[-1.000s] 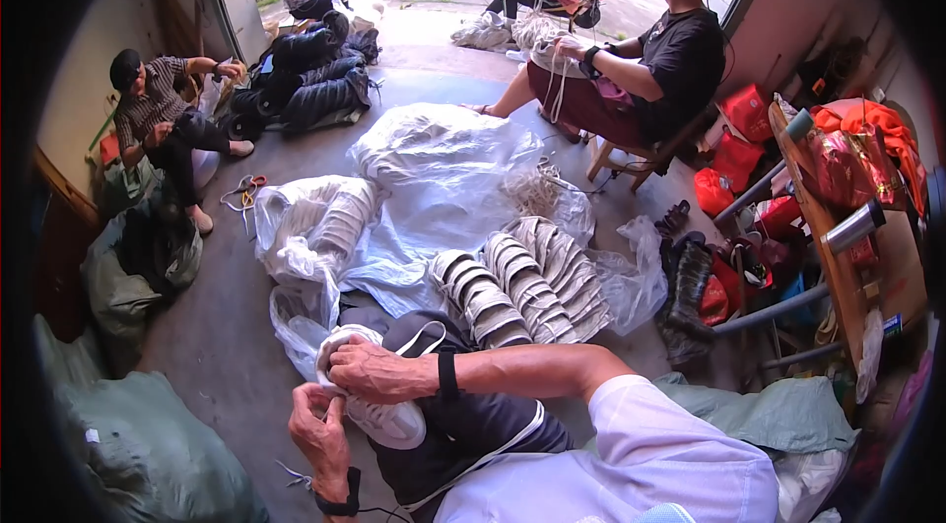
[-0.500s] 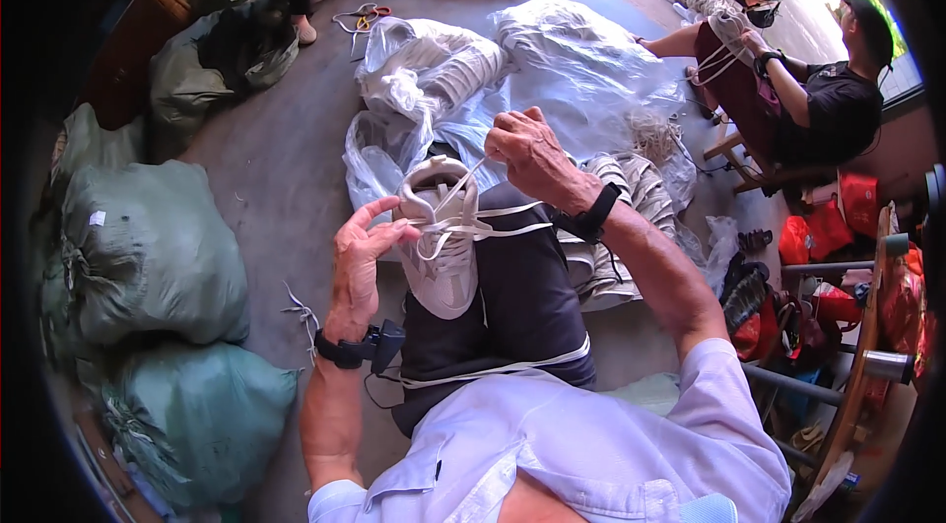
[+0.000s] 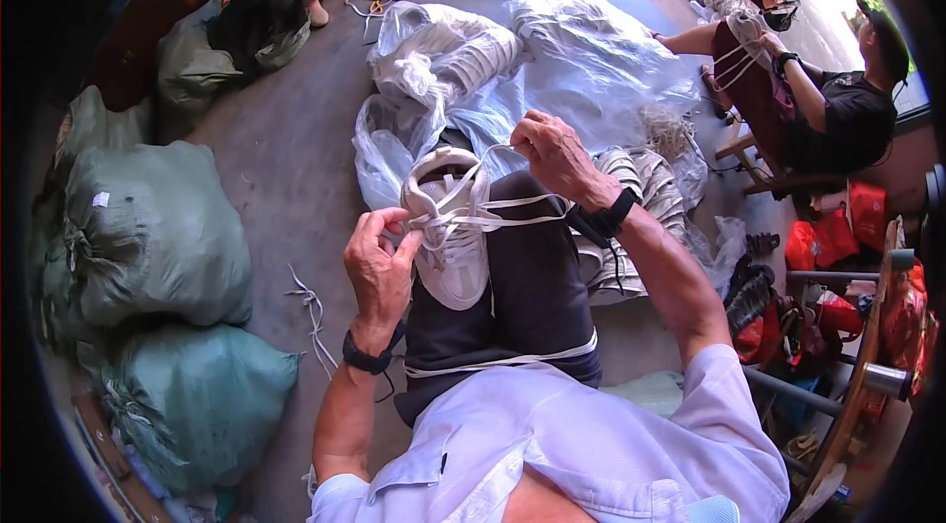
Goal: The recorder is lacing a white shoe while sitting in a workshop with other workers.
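A white and pale beige sneaker [image 3: 455, 277] rests on my dark-trousered lap, toe toward me, its opening at the far end. White shoelace [image 3: 512, 224] crosses its tongue, with loose loops running off to the right. My left hand [image 3: 379, 265] is at the sneaker's left edge, thumb and forefinger closed on the lace beside the eyelets; the fingertips partly hide the spot. Beyond the sneaker and to its right, my right hand [image 3: 558, 159] is closed around a lace strand pulled out from the shoe's collar.
Clear plastic bags [image 3: 443, 60] of pale shoes lie ahead, with more stacked shoes [image 3: 641, 193] right of my lap. Stuffed green sacks [image 3: 158, 237] line the left. A wooden-edged rack [image 3: 867, 356] with red bags stands right. A seated co-worker [image 3: 838, 109] handles another shoe; other people sit farther back.
My right hand has moved slightly right with the lace strand. My left hand's fingers have drawn together at the sneaker's edge. The far-left person's arm now reaches down to a sack.
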